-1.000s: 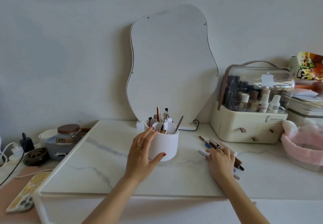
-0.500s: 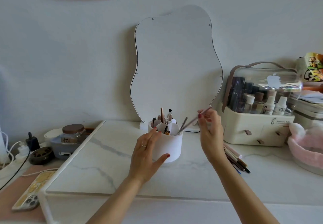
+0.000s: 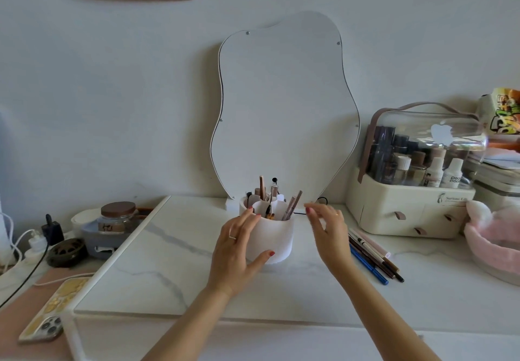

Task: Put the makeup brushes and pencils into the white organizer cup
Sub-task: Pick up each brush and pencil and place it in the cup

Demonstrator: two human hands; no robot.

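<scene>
Several brushes and pencils stand upright or lean right in the white organizer cup (image 3: 272, 237), which the left hand (image 3: 239, 251) grips by its side. 1 loose bunch of pencils (image 3: 371, 256) lies on the marble tabletop (image 3: 157, 262), tips toward the viewer's right. Right hand (image 3: 327, 228) hovers beside the cup, fingers spread, empty.

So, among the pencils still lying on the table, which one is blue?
The blue pencil is the one at the near-left edge of the bunch, closest to the right hand; the others beside it are brown, black or pale pink.
</scene>
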